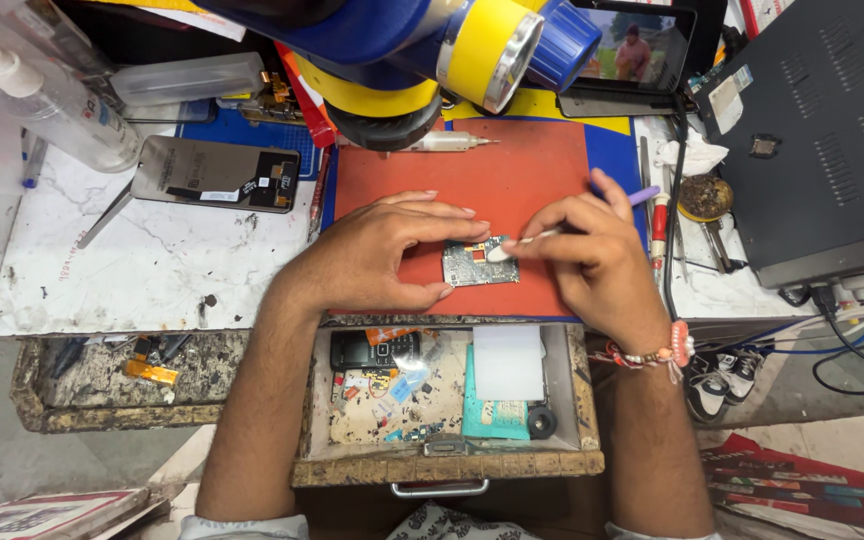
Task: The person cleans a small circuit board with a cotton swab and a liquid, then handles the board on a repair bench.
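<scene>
- White marbled table [152,270], stained and scuffed, spread wide beyond the left hand; grey floor below its near edge.
- Dark metal box [822,130] with vent slots, well off past the right hand, cables trailing from its near side.
- Red work mat [512,165] directly beneath both hands, laid on a blue and yellow sheet.
- Blue and yellow microscope head [432,45] overhanging the mat, above and beyond the hands.
- Open wooden drawer [442,465] just below the wrists, holding a small black phone [372,350], a teal card, a white pad and loose scraps.
- Phone back panel [217,173], grey with a dark end, lying flat beyond the left hand.
- Clear spray bottle [47,95] farther out past the left hand, tipped on a slant.
- Left hand [372,250] palm down, fingers spread and arched, fingertips and thumb pinching the left edge of the circuit board [480,263].
- Right hand [597,250] curled closed around a thin stick with a white tip [512,245], purple end poking out behind the knuckles; bead bracelet at the wrist.
- Circuit board flat on the mat between the two hands, white tip touching its upper right part.
</scene>
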